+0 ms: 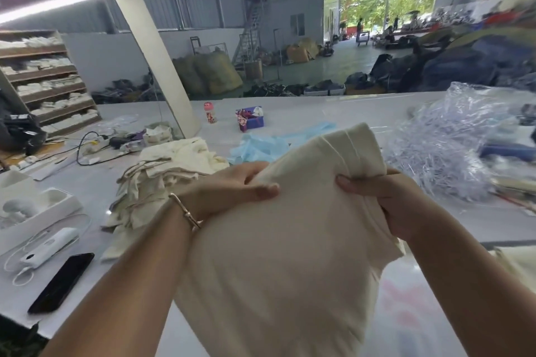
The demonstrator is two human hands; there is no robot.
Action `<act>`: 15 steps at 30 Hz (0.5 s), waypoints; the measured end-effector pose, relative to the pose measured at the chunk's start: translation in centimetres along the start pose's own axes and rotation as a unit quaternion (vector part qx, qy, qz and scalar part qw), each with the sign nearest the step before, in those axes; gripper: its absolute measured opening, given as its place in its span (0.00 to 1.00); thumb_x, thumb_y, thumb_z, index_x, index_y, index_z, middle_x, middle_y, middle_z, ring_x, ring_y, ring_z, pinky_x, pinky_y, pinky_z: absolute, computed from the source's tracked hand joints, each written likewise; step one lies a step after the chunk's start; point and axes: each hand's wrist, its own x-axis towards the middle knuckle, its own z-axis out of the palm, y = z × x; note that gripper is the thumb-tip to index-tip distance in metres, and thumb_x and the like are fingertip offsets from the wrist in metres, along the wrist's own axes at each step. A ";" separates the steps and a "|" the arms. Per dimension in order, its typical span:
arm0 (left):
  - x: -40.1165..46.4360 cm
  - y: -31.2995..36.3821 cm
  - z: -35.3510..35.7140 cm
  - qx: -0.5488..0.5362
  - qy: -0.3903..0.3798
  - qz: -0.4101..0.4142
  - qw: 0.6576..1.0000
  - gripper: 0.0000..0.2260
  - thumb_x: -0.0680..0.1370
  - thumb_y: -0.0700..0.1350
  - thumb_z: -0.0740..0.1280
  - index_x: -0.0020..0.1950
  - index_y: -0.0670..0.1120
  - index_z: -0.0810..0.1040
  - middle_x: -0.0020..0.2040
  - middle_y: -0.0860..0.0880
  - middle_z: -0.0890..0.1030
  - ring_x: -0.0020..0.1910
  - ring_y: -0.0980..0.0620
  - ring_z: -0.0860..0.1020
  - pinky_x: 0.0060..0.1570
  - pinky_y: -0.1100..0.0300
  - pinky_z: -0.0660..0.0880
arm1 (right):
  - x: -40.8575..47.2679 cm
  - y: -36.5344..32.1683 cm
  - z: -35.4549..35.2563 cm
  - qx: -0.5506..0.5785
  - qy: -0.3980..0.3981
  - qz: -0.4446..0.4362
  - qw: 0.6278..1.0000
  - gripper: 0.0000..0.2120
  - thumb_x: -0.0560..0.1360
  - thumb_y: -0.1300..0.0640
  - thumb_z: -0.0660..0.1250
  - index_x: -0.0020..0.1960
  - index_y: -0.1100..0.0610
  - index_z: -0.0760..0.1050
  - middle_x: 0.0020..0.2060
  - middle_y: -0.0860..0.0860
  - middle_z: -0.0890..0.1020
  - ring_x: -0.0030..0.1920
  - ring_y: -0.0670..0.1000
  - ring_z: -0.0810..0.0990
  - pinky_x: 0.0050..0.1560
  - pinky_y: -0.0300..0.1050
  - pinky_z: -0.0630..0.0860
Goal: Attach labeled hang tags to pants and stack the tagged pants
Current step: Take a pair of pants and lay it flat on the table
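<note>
Head view: hands [304, 197] hold cream pants [278, 255] hanging lengthwise downward.

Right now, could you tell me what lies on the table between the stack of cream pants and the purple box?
In the head view, crumpled light-blue fabric lies between the stack and the purple box; otherwise the table is bare there.

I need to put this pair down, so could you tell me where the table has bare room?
Bare white table lies beyond the blue fabric, right of the purple box. A smaller patch sits between the phone and the cream stack. The right side is crowded with clear plastic; the far left with cables and boxes.
</note>
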 end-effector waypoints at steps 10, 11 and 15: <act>6.0 3.4 4.6 -0.209 -0.040 -0.061 0.975 0.06 0.76 0.40 0.69 0.41 0.40 0.81 0.38 0.43 0.82 0.33 0.48 0.81 0.37 0.58 0.79 | -1.2 1.5 -4.0 -0.250 0.282 -0.059 0.924 0.12 0.71 0.54 0.74 0.54 0.51 0.78 0.51 0.54 0.82 0.52 0.55 0.81 0.53 0.55 0.79; 6.5 4.4 5.7 -0.240 -0.031 -0.047 0.969 0.06 0.76 0.40 0.68 0.45 0.38 0.81 0.40 0.42 0.82 0.35 0.47 0.81 0.39 0.57 0.79 | -1.6 1.7 -4.1 -0.313 0.333 -0.078 0.886 0.19 0.72 0.53 0.73 0.61 0.52 0.74 0.58 0.54 0.78 0.59 0.55 0.77 0.60 0.56 0.74; 7.3 9.2 9.5 -0.359 0.001 0.013 0.933 0.13 0.78 0.44 0.67 0.55 0.35 0.79 0.46 0.39 0.81 0.39 0.47 0.81 0.43 0.56 0.80 | -4.2 0.6 -4.5 -0.431 0.436 -0.215 0.760 0.21 0.77 0.56 0.66 0.69 0.54 0.69 0.71 0.52 0.68 0.71 0.53 0.64 0.69 0.41 0.57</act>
